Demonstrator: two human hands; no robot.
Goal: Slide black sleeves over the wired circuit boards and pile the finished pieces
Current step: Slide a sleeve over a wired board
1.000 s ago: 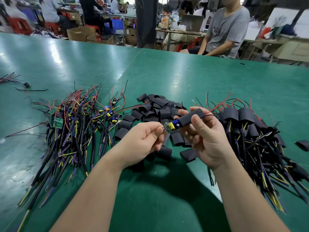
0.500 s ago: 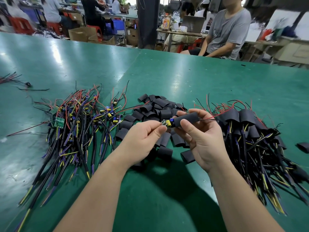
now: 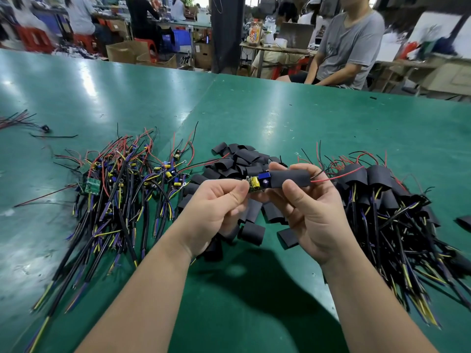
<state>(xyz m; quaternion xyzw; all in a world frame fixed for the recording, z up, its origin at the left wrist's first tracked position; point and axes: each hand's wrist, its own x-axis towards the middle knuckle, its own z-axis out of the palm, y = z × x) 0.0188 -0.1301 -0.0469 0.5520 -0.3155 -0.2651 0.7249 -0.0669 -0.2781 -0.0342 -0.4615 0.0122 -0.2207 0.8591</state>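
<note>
My left hand pinches the bare end of a small circuit board, where a yellow and a blue part show. My right hand grips a black sleeve that covers the rest of the board; red and black wires stick out of its right end. Behind my hands lies a heap of loose black sleeves. A pile of unsleeved wired boards is spread to the left. The pile of sleeved pieces lies to the right.
The green table stretches far ahead. A stray wire bundle lies at the far left and one loose sleeve at the right edge. A person in a grey shirt sits beyond the far edge.
The sleeve has slid further left along the board, so less of the board shows. Both hands have levelled the piece to near horizontal and stayed close together.
</note>
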